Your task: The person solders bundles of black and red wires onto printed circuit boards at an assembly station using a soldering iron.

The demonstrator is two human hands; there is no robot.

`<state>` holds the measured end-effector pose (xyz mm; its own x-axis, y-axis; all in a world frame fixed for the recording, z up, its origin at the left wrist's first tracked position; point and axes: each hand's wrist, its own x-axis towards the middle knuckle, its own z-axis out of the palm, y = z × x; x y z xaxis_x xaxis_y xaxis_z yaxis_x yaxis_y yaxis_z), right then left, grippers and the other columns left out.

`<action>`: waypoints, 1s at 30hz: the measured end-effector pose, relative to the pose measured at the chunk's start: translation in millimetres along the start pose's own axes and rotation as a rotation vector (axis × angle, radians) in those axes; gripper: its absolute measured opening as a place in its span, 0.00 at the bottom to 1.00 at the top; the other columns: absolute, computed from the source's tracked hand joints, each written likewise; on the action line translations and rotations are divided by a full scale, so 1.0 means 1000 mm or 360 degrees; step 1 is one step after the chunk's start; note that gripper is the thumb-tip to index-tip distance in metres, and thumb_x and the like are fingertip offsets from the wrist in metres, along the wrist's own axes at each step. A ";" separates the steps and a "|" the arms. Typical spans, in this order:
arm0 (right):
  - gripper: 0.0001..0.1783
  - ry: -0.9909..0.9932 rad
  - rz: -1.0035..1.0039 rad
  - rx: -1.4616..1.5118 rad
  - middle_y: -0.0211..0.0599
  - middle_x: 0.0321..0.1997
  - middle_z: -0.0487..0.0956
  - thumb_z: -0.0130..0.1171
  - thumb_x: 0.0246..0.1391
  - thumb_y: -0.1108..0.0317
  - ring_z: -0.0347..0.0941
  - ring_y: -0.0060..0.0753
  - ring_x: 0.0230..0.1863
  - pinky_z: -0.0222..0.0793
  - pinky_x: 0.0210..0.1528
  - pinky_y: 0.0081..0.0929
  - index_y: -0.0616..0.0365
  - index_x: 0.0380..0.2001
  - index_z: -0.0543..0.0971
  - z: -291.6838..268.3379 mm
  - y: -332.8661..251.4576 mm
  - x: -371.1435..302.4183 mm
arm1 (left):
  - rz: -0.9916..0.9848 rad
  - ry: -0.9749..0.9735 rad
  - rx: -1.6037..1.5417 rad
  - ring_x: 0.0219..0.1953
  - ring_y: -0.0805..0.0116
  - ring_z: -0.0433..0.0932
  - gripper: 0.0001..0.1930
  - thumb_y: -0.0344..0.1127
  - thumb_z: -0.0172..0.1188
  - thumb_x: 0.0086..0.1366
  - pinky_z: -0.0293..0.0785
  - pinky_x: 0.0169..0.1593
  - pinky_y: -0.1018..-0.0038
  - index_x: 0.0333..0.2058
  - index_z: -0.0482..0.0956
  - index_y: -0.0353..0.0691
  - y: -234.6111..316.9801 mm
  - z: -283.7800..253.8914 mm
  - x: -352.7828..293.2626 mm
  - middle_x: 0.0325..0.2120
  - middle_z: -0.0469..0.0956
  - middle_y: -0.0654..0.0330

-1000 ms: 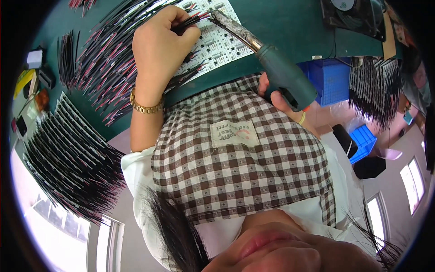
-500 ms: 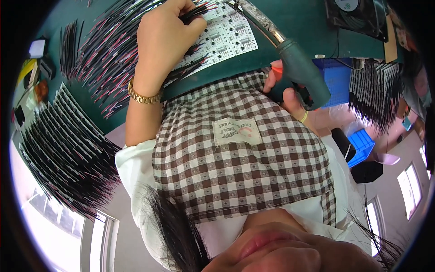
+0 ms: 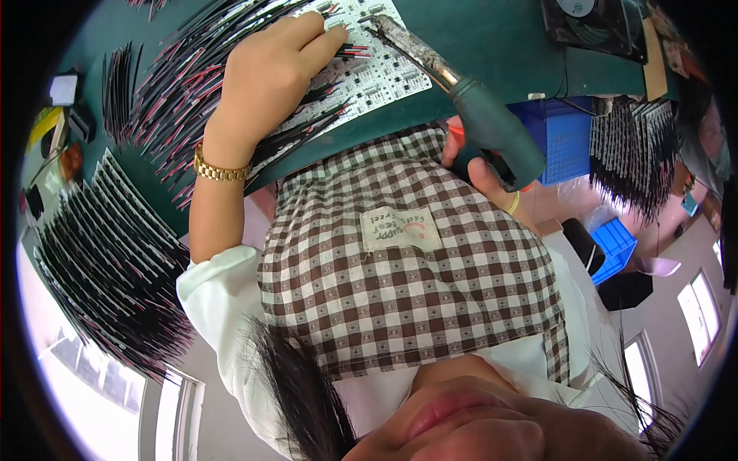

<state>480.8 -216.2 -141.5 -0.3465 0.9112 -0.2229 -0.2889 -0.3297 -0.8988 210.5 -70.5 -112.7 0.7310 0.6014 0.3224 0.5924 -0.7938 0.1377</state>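
Thumb and forefinger of the left hand (image 3: 265, 81) are sitting close together over the circuit-board panel (image 3: 396, 73); whether they're pinching a wire, I cannot tell. Thin black and red wires (image 3: 181, 104) are poking out beside them and spreading leftward, looking light, bendy, easily tangled, probably best pinched near the tips. The panel is lying flat, seeming thin and stiff, its parts fragile, so the edges are offering the safer hold. And the right hand (image 3: 484, 174) is wrapping round the soldering gun (image 3: 500, 127), likely heftier, its metal nozzle presumably hot: the green body is inviting the grip. Underneath, the dark green tabletop (image 3: 492, 54) is stretching away; a blue crate (image 3: 565, 138) is standing past the gun, and windows (image 3: 699, 315) are glowing.
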 end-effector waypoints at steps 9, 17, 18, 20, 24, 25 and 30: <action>0.19 0.0121 0.0080 -0.0239 0.33 0.36 0.75 0.61 0.50 0.60 0.71 0.25 0.38 0.67 0.41 0.24 0.59 0.42 0.73 -0.003 0.003 -0.001 | 0.0010 0.0041 0.0028 0.27 0.71 0.73 0.12 0.30 0.56 0.50 0.70 0.26 0.76 0.35 0.79 0.45 0.001 0.005 0.003 0.23 0.69 0.66; 0.29 0.0046 0.0035 -0.0235 0.37 0.36 0.71 0.62 0.49 0.50 0.68 0.27 0.35 0.66 0.39 0.24 0.61 0.45 0.70 0.001 0.027 -0.001 | 0.0016 0.0026 0.0073 0.27 0.71 0.74 0.13 0.29 0.55 0.50 0.71 0.27 0.76 0.36 0.78 0.45 0.001 0.007 -0.011 0.25 0.71 0.66; 0.20 0.0070 -0.0026 -0.0150 0.34 0.34 0.73 0.60 0.49 0.60 0.69 0.27 0.36 0.66 0.40 0.25 0.60 0.42 0.72 0.002 0.012 0.001 | 0.0009 0.0057 0.0066 0.26 0.71 0.74 0.13 0.29 0.55 0.49 0.71 0.27 0.76 0.36 0.78 0.45 0.001 0.009 -0.005 0.25 0.72 0.66; 0.12 0.0101 -0.0087 -0.0093 0.32 0.33 0.75 0.57 0.49 0.70 0.71 0.27 0.38 0.67 0.41 0.25 0.60 0.38 0.75 0.000 -0.005 0.002 | -0.0017 0.0082 0.0047 0.26 0.70 0.75 0.13 0.29 0.55 0.49 0.71 0.27 0.76 0.36 0.79 0.46 0.003 0.011 0.003 0.25 0.72 0.67; 0.15 0.0123 -0.0117 -0.0028 0.33 0.31 0.73 0.55 0.51 0.66 0.67 0.27 0.36 0.64 0.41 0.25 0.60 0.41 0.72 0.005 0.000 0.004 | -0.0101 0.0057 -0.0191 0.23 0.68 0.75 0.15 0.22 0.56 0.48 0.71 0.26 0.75 0.35 0.80 0.46 -0.006 0.011 0.000 0.27 0.76 0.65; 0.16 0.0121 -0.0119 -0.0051 0.33 0.30 0.72 0.55 0.51 0.64 0.67 0.27 0.36 0.63 0.41 0.25 0.60 0.42 0.71 0.006 0.002 0.004 | -0.0102 0.0046 -0.0182 0.23 0.68 0.75 0.15 0.22 0.56 0.48 0.71 0.26 0.75 0.35 0.80 0.46 -0.007 0.010 -0.002 0.27 0.76 0.65; 0.13 0.0048 0.0038 -0.0106 0.32 0.32 0.74 0.57 0.50 0.68 0.69 0.25 0.36 0.66 0.40 0.23 0.59 0.40 0.73 0.000 -0.001 0.003 | -0.0014 0.0023 -0.0258 0.23 0.65 0.75 0.15 0.21 0.56 0.47 0.71 0.26 0.74 0.35 0.79 0.44 -0.013 0.013 0.001 0.27 0.76 0.63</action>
<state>480.2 -213.2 -141.0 -0.3253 0.9105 -0.2552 -0.2202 -0.3354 -0.9160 207.7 -58.6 -126.5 0.7206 0.6077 0.3339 0.5351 -0.7936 0.2896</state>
